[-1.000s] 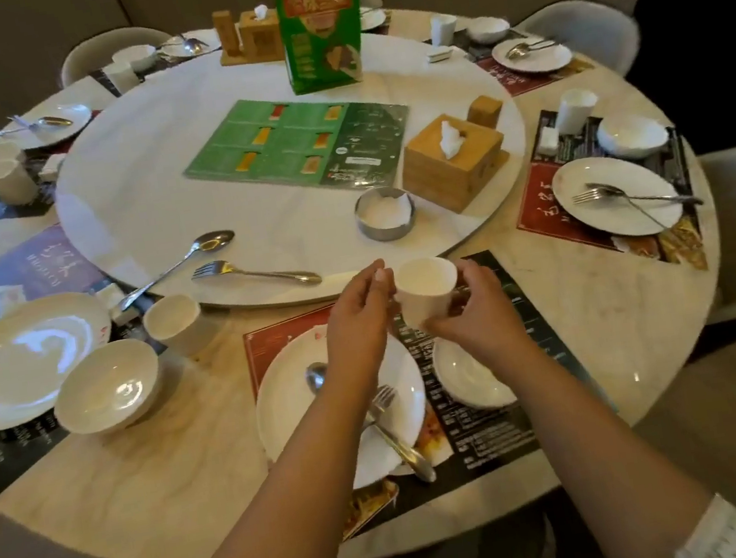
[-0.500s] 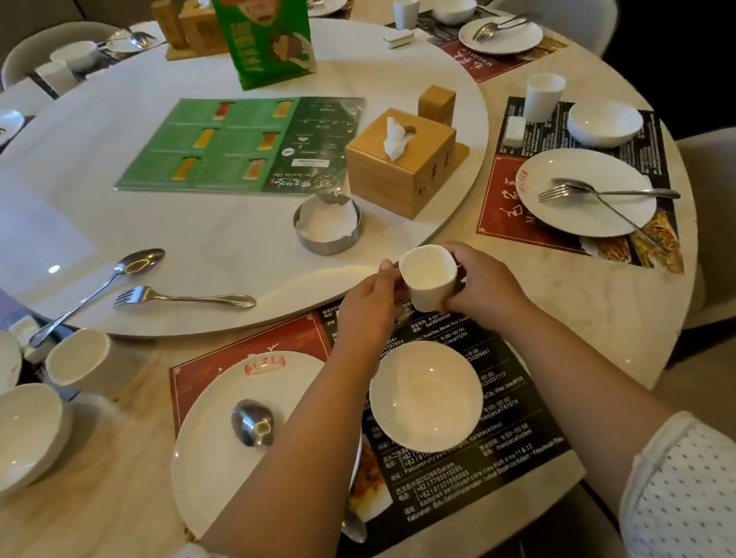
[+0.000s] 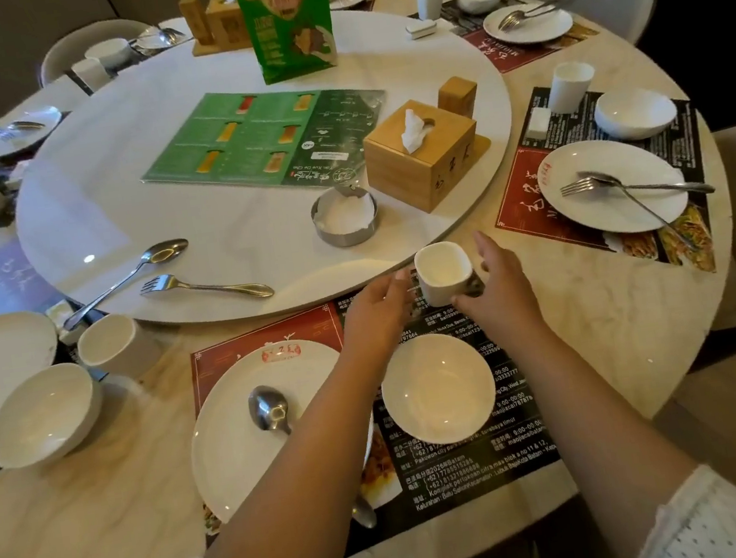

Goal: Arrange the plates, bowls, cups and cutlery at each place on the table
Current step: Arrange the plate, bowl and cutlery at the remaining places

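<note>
Dim warm indoor light, soft shadows. Small bright glare spot on turntable (image 3: 89, 259) far left of hands; highlights on spoon (image 3: 269, 410) near left forearm. Wide-angle bending toward frame edges. Slight softness, far settings blurred, corners dark.

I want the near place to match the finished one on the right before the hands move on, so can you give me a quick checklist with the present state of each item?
1. Cup set down at the top of the near placemat: ok, it stands upright beyond the bowl.
2. Left hand and right hand off the cup: cannot tell, both sit right beside it with fingers relaxed.
3. Bowl upright on the mat, right of the plate: ok.
4. Spoon on the plate: ok.
5. Fork on the plate: cannot tell, the left forearm covers that part.
</note>
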A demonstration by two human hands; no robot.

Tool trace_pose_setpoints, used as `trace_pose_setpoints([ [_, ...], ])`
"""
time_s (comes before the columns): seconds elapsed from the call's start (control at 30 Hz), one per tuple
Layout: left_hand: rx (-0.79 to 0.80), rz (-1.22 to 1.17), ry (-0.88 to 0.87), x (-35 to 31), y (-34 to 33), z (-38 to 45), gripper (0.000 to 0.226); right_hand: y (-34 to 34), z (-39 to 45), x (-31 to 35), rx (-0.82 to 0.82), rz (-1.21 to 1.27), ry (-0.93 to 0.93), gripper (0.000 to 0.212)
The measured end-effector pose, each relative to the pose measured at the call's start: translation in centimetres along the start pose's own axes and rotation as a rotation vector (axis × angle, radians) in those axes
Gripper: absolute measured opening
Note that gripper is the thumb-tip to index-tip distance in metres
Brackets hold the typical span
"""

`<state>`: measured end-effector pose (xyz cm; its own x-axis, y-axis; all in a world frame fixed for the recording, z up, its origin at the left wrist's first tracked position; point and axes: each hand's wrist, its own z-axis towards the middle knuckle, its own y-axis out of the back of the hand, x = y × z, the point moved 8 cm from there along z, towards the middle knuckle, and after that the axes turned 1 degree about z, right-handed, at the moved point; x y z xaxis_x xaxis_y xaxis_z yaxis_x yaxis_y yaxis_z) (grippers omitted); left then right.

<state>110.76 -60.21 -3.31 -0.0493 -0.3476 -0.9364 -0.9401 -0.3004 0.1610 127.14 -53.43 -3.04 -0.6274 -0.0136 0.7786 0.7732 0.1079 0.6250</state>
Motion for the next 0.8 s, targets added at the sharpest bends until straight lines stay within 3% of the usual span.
trace_pose_setpoints([
  [0.13,-0.05,0.0,-0.079,-0.4,3.3,-2.4,0.021,0.3,-4.8,3.2,-0.183,0.156,0.074,0.062],
  [0.33,-0.149,-0.066,-0.079,0.7,9.4,-6.2,0.023,-5.6,-9.8,7.4,0.028,0.288,0.086,0.031],
  [0.57,-0.258,-0.132,-0.066,3.8,19.5,-9.2,0.023,-12.6,-14.9,12.0,0.127,0.316,0.086,0.029],
  [0.8,-0.265,-0.138,-0.081,6.4,32.5,-10.8,0.024,-21.8,-19.9,18.8,0.123,0.302,0.07,0.021],
])
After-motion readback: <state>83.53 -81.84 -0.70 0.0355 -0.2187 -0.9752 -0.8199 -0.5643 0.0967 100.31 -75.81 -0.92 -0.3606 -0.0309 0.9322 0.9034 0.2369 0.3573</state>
